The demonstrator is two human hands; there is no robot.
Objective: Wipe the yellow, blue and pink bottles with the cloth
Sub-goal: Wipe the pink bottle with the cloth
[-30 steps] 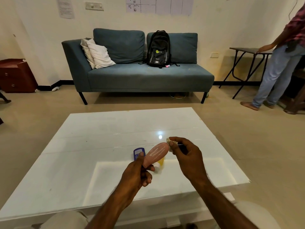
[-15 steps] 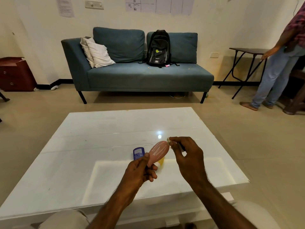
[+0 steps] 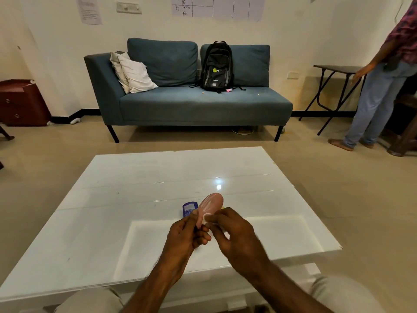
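My left hand (image 3: 187,233) grips the lower end of the pink bottle (image 3: 212,204), which points up and away over the white table (image 3: 112,222). My right hand (image 3: 234,236) pinches a small pale cloth (image 3: 206,219) against the bottle's lower half, just above my left fingers. The blue bottle (image 3: 188,208) stands on the table right behind my left hand. Only a sliver of the yellow bottle (image 3: 223,207) shows to the right of the pink one; the rest is hidden.
A blue sofa (image 3: 194,105) with a black backpack (image 3: 216,66) and white pillows (image 3: 133,73) faces me across the floor. A person (image 3: 383,82) stands at the right by a dark folding table (image 3: 336,71). A red cabinet (image 3: 20,102) is at the left wall.
My right hand with the cloth has slid from the bottle's far tip down to its lower half, close to my left fingers. The bottle is held more upright.
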